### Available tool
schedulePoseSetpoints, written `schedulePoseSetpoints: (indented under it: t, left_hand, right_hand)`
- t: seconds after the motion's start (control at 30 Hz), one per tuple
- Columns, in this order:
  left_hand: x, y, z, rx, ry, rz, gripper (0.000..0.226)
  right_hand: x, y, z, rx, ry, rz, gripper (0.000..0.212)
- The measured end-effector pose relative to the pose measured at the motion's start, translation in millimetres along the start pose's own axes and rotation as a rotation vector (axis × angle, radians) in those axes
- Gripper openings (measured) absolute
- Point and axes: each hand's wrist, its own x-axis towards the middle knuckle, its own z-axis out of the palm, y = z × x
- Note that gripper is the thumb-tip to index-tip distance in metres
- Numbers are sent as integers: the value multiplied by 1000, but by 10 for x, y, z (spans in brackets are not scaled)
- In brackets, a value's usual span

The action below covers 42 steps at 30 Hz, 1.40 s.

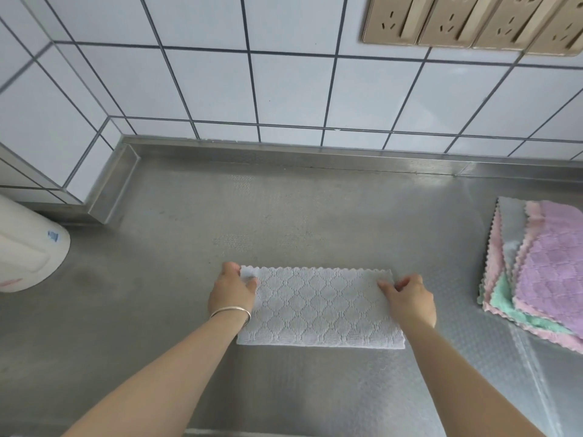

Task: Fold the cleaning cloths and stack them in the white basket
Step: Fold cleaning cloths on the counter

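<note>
White cleaning cloth (320, 305), folded into a long strip, lies near the bench's (176, 247) front edge. The left hand (232, 293) and right hand (408, 299) pinch its far corners, probably squaring the fold. Unfolded cloths (536, 272) wait stacked at the right edge. A white container (28, 247) at the left edge may be the basket; its contents are hidden.

Folded cloth (320, 307) flat on the steel counter (195, 222), near its front edge and midway across. Left hand (232, 293) on the cloth's left end, right hand (408, 299) on its right end. Pile of cloths (536, 269) well apart to the right. Rounded container (28, 244) far left. Tiled wall (284, 89) behind, socket panels (473, 20) upper right.
</note>
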Motion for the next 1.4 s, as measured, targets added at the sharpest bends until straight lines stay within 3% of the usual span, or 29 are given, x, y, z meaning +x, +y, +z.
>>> schedulePoseSetpoints:
  t: [0.07, 0.13, 0.3, 0.37, 0.47, 0.57, 0.7, 0.8, 0.87, 0.97, 1.03, 1.13, 1.23, 1.33, 1.4]
  left_hand:
    - [-111, -68, 60, 114, 139, 185, 47]
    - [-256, -80, 173, 263, 172, 400, 51]
    - [-558, 90, 459, 517, -174, 708, 62]
    - [-602, 103, 555, 561, -281, 711, 66]
    - [-624, 87, 600, 603, -300, 679, 72]
    - [-630, 117, 583, 653, -341, 647, 71]
    - [-665, 297, 525, 689, -415, 586, 75]
    - [-743, 502, 406, 442, -401, 573, 70]
    - [-805, 649, 297, 96, -370, 542, 58]
    - [-854, 872, 80, -383, -477, 252, 24]
    - [-807, 912, -5, -475, -502, 125, 35]
    - [-693, 815, -102, -540, -482, -35, 35]
    - [-573, 587, -216, -493, -407, -63, 29]
    - [-517, 407, -277, -431, -354, -75, 25]
    - [-505, 296, -260, -413, -333, -90, 29]
  right_hand:
    - [-84, 48, 14, 21, 49, -9, 37]
    - [-190, 117, 45, 11, 69, 4, 40]
    - [-437, 275, 99, -195, -31, 26, 53]
    - [-501, 310, 64, -283, -87, 21, 56]
    - [-556, 319, -12, -365, -224, 21, 54]
    - [-588, 307, -75, -195, -286, 55, 18]
    - [-670, 322, -2, 38, -181, 63, 4]
    - [-849, 238, 98, 48, 5, -138, 13]
    - [-1011, 100, 155, 37, 160, -324, 18]
    - [-1216, -118, 286, 20, 330, -705, 26]
    - [-1331, -235, 376, -7, 388, -905, 22]
    - [-1410, -285, 500, 6, 361, -1085, 20]
    - [-1416, -238, 616, -20, 271, -1139, 48]
    - [-1326, -143, 787, -233, 153, -1016, 108]
    - [-1236, -56, 926, -354, 91, -972, 134]
